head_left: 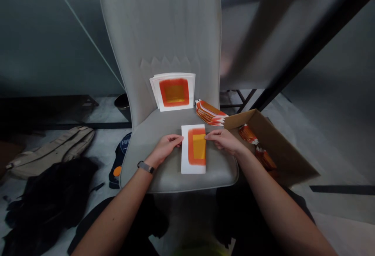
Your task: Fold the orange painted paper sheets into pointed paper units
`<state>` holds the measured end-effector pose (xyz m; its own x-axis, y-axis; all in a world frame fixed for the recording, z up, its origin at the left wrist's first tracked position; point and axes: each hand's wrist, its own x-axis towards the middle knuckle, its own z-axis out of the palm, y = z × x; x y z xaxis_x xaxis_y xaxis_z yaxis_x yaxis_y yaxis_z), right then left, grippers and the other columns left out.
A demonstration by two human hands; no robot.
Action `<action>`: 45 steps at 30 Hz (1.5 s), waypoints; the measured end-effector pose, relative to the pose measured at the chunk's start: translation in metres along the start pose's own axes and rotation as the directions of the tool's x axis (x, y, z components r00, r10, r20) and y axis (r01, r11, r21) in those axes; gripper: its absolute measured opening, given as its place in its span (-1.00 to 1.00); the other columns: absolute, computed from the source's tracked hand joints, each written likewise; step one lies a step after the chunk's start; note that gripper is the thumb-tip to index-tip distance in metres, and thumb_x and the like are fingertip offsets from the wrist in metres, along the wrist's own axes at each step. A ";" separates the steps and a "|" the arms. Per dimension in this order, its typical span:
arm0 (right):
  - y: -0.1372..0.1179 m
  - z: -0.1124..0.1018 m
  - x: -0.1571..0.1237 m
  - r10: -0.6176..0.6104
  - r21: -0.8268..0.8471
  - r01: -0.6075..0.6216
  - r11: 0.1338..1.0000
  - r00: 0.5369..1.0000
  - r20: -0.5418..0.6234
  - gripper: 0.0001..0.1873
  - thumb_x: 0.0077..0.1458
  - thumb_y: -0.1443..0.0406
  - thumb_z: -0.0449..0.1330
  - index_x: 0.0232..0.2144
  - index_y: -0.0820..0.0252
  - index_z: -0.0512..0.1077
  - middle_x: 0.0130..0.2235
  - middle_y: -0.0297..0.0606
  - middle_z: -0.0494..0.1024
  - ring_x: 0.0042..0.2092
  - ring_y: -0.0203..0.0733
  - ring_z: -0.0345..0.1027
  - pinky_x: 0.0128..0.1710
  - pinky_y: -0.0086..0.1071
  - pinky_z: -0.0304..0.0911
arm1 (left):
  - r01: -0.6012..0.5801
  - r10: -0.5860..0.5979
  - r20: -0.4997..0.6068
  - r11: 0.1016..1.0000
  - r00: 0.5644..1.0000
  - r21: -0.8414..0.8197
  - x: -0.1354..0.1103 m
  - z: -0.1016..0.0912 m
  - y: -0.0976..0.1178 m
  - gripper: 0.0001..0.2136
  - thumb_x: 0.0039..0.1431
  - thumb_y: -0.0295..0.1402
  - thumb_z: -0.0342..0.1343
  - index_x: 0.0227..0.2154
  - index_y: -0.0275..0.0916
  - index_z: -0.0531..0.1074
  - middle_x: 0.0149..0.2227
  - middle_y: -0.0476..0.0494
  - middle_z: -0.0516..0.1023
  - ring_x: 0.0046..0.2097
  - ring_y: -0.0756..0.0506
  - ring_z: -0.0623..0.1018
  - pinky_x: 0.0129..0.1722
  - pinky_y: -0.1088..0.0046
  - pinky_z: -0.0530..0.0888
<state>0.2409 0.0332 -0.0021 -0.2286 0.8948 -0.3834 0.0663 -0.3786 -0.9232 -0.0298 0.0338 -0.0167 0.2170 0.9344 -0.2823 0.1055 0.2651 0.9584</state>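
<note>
A folded white sheet with an orange and yellow print (193, 149) lies on the seat of a grey chair (164, 33). My left hand (165, 147) rests at the sheet's left edge, fingers curled and pressing it. My right hand (224, 139) pinches the sheet's right upper edge. A stack of unfolded printed sheets (173, 91) leans against the chair back. A pile of folded sheets (210, 112) lies on the seat's right rear corner.
An open cardboard box (278, 146) with more folded sheets stands right of the chair. A beige bag (49, 150) and black clothing (47, 205) lie on the floor at left. A dark diagonal bar (316, 33) crosses the upper right.
</note>
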 end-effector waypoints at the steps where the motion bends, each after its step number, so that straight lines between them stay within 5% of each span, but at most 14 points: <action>1: 0.000 0.000 -0.001 -0.007 -0.001 0.007 1.000 1.000 0.002 -0.59 -0.15 0.05 0.46 -0.39 0.26 0.54 -0.67 -0.57 0.08 -0.61 -0.46 -0.20 -0.64 -0.45 -0.32 | -0.001 0.001 0.002 1.000 1.000 -0.001 0.000 0.000 0.000 -0.74 0.09 -0.13 0.34 -0.30 -0.22 0.66 -0.29 -0.13 0.64 -0.28 -0.04 0.48 -0.15 0.38 0.42; 15: -0.001 0.020 -0.002 0.006 0.014 -0.006 1.000 0.998 0.060 -0.62 -0.01 0.03 0.39 -0.33 0.21 0.50 -0.62 -0.58 0.09 -0.61 -0.45 -0.18 -0.67 -0.46 -0.27 | -0.012 0.012 0.015 1.000 1.000 -0.025 0.001 -0.001 0.000 -0.71 0.09 -0.11 0.34 -0.30 -0.24 0.66 -0.29 -0.14 0.64 -0.29 -0.05 0.49 -0.17 0.38 0.42; 20: -0.003 0.040 -0.001 0.017 -0.028 -0.014 1.000 0.994 0.105 -0.57 -0.02 0.00 0.40 -0.33 0.26 0.53 -0.54 -0.42 0.33 -0.58 -0.43 -0.02 -0.66 -0.44 -0.22 | -0.006 0.006 0.008 0.999 1.000 -0.045 0.001 -0.001 0.000 -0.71 0.07 -0.11 0.35 -0.30 -0.25 0.66 -0.29 -0.14 0.64 -0.30 -0.05 0.49 -0.18 0.39 0.42; 26: -0.007 0.057 0.003 0.007 -0.093 -0.004 0.996 1.000 0.024 -0.64 -0.05 0.07 0.38 -0.36 0.26 0.52 -0.43 -0.29 0.51 -0.51 -0.36 0.20 -0.62 -0.47 -0.10 | -0.004 0.005 0.005 0.997 1.000 -0.074 0.002 -0.002 -0.001 -0.72 0.06 -0.12 0.36 -0.31 -0.25 0.65 -0.32 -0.13 0.62 -0.31 -0.04 0.48 -0.19 0.40 0.42; 39: -0.003 0.046 0.008 0.036 -0.121 -0.032 0.992 0.999 0.027 -0.69 -0.05 0.11 0.35 -0.35 0.24 0.50 -0.45 -0.33 0.50 -0.52 -0.36 0.23 -0.63 -0.49 -0.07 | -0.029 0.029 0.014 0.998 0.999 -0.057 0.003 -0.002 -0.005 -0.74 0.09 -0.13 0.33 -0.31 -0.23 0.65 -0.30 -0.13 0.64 -0.29 -0.06 0.51 -0.16 0.36 0.43; 45: 0.001 0.034 0.011 0.051 -0.067 -0.047 0.997 0.997 0.049 -0.67 -0.06 0.10 0.39 -0.40 0.25 0.50 -0.55 -0.40 0.38 -0.60 -0.44 0.03 -0.65 -0.47 -0.20 | -0.027 0.027 0.015 0.999 1.000 -0.040 0.003 -0.003 -0.005 -0.72 0.11 -0.11 0.32 -0.28 -0.24 0.64 -0.30 -0.13 0.62 -0.29 -0.05 0.50 -0.16 0.37 0.43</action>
<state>0.2054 0.0344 -0.0057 -0.2727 0.8618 -0.4278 0.1417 -0.4038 -0.9038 -0.0324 0.0358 -0.0221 0.2338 0.9378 -0.2568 0.0606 0.2495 0.9665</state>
